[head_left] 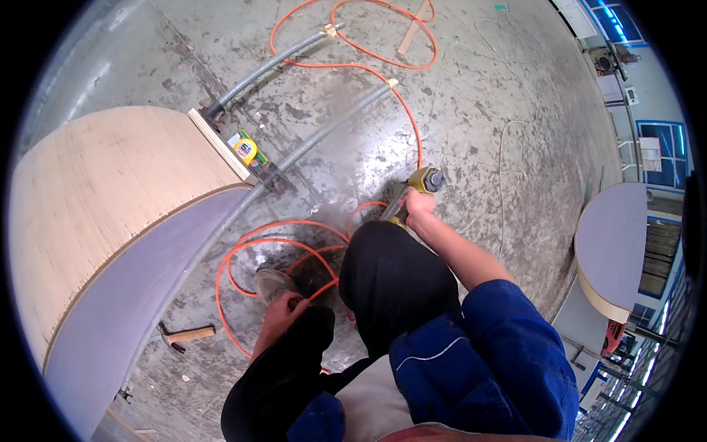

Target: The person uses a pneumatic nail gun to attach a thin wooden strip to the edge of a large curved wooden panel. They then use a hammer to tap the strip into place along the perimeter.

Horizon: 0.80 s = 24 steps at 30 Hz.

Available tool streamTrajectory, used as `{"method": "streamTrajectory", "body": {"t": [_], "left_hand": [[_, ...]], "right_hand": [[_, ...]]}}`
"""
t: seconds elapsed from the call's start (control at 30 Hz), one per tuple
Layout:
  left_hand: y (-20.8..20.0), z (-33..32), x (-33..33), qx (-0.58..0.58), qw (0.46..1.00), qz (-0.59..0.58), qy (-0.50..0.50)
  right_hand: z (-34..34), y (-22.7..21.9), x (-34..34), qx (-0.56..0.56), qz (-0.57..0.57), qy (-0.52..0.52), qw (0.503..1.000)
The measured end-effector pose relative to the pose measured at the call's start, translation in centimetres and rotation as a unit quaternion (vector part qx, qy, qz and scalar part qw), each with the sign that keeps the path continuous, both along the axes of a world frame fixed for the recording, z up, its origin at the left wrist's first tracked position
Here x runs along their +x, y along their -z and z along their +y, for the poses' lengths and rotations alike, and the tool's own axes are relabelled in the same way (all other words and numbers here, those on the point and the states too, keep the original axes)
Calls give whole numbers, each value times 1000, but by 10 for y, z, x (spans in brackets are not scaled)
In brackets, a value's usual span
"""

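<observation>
A yellow-and-black nail gun (pixel 427 179) is in my right hand (pixel 420 205), beside my bent right knee, fingers wrapped round its grip. An orange air hose (pixel 409 118) reaches across the floor to the gun. Low beside my shoe (pixel 272 283), my left hand (pixel 281 315) is closed, and a length of the orange hose runs into its fingers; my knee partly hides that hand. To the left stands a large curved plywood piece (pixel 118 166) with a grey-violet side face. Two long bar clamps (pixel 331 125) grip its end, and a yellow tape measure (pixel 247 150) rests there.
A claw hammer (pixel 190 335) with a wooden handle lies on the concrete floor at left. Loops of hose surround my foot. A thin pale cable (pixel 502 169) trails across the floor, and a wooden strip (pixel 412 29) lies far off. A second rounded panel (pixel 611 247) stands at right.
</observation>
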<state>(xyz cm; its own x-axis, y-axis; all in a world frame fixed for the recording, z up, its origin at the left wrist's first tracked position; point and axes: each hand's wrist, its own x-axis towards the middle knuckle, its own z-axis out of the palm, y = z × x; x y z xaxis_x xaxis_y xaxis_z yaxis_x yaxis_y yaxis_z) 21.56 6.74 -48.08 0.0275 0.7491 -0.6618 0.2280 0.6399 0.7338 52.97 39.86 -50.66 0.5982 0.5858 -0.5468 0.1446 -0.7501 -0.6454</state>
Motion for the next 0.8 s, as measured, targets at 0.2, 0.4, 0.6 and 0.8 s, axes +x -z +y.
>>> {"method": "streamTrajectory", "body": {"t": [0.2,0.4,0.6,0.8], "left_hand": [[31,-1,20,59,990,120,40],[27,-1,17,59,992,107,34],[21,-3,19,18,994,104,26],[26,2,16,14,993,103,49]], "right_hand": [[-1,-18,-7,-34,-81,-125,988],[5,-15,-15,-91,-171,-199,961],[-5,11,18,43,-30,-171,984],[-8,-17,12,26,-2,-116,993]]}}
